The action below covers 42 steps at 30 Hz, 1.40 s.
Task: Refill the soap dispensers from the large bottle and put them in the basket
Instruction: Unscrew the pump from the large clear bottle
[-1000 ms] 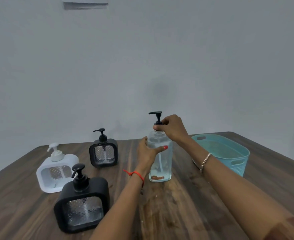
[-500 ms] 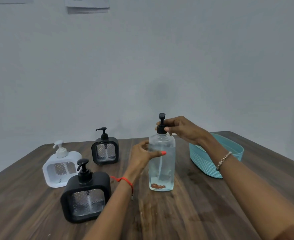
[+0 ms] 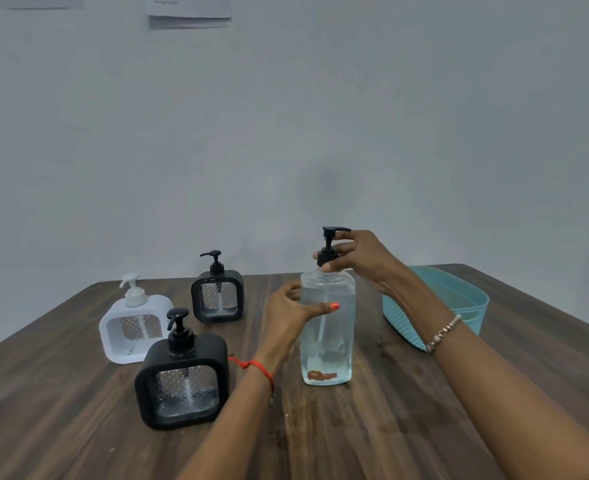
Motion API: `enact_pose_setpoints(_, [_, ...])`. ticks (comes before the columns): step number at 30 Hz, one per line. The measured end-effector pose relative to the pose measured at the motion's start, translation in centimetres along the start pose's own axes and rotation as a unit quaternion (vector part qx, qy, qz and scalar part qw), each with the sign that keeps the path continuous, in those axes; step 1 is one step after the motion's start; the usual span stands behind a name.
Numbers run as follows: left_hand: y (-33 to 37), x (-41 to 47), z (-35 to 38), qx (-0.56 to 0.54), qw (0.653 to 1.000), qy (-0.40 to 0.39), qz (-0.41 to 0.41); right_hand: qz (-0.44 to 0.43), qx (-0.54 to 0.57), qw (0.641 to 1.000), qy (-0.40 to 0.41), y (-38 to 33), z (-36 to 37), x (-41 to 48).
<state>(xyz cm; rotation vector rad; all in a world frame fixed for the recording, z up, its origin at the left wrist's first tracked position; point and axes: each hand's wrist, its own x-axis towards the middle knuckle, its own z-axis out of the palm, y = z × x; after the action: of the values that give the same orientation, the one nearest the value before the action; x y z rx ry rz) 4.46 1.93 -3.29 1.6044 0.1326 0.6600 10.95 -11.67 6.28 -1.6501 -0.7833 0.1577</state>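
Note:
A tall clear bottle (image 3: 327, 344) of pale liquid stands upright mid-table. My left hand (image 3: 288, 315) wraps its upper body from the left. My right hand (image 3: 357, 254) pinches the collar of its black pump cap (image 3: 327, 247). Three square dispensers stand to the left: a white one (image 3: 135, 330), a black one (image 3: 184, 379) nearest me, and a smaller-looking black one (image 3: 218, 296) further back. A turquoise basket (image 3: 459, 306) sits at the right, partly hidden behind my right forearm.
The dark wooden table (image 3: 372, 427) runs up to a plain grey wall. Papers (image 3: 189, 10) hang on the wall at the top. The table's right edge slants away past the basket.
The pump nozzle has turned from pointing left to pointing right under my right fingers. My left hand keeps its hold on the bottle. The view has shifted slightly.

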Motion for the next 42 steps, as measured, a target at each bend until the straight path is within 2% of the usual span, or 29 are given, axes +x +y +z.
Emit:
enact_pose_setpoints(3, [-0.4,-0.1,-0.2,-0.01,1.0,0.01,0.001,0.019,0.041,0.999,-0.015,0.1,0.0,0.1])
enact_pose_setpoints(6, [-0.4,-0.3,-0.3,-0.005,1.0,0.008,0.001,0.011,-0.05,0.998,0.033,0.5,0.8,-0.1])
enact_pose_setpoints(8, [-0.3,-0.3,-0.3,0.005,1.0,0.004,-0.005,0.008,-0.058,0.996,0.065,0.6,1.2,-0.3])
enact_pose_setpoints(10, [-0.2,-0.3,-0.5,0.001,1.0,-0.002,-0.015,0.022,-0.008,0.998,0.051,0.6,1.0,-0.4])
enact_pose_setpoints(13, [0.0,-0.3,-0.6,0.004,1.0,-0.007,-0.02,0.049,0.115,0.992,-0.021,0.2,0.2,-0.7])
enact_pose_setpoints(15, [0.1,-0.4,-0.5,0.005,1.0,-0.009,-0.025,0.047,0.144,0.987,-0.052,0.2,0.0,-0.8])
enact_pose_setpoints(17, [0.1,-0.3,-0.5,0.007,1.0,-0.011,-0.028,0.034,0.065,0.997,-0.03,0.2,0.5,-0.9])
enact_pose_setpoints(20, [0.2,-0.4,-0.6,0.004,0.999,-0.021,-0.026,0.008,-0.081,0.995,0.058,0.0,1.3,-0.9])
enact_pose_setpoints(22, [0.2,-0.4,-0.6,0.007,0.999,-0.023,-0.028,-0.001,-0.076,0.995,0.068,-0.2,1.3,-0.9])
enact_pose_setpoints(27, [0.2,-0.3,-0.6,0.012,0.999,-0.028,-0.03,0.043,0.001,0.999,0.017,-0.9,0.1,-1.0])
enact_pose_setpoints(30, [0.1,-0.3,-0.7,0.011,0.999,-0.033,-0.031,0.038,-0.019,0.999,-0.005,-1.0,0.3,-1.2])
enact_pose_setpoints(34, [0.3,-0.5,-0.8,0.002,0.999,-0.041,-0.034,-0.002,-0.117,0.99,0.076,-0.5,1.8,-1.6])
enact_pose_setpoints(42, [0.5,-0.7,-0.8,-0.004,0.998,-0.05,-0.032,-0.022,0.002,0.996,0.09,-1.3,1.3,-1.7])
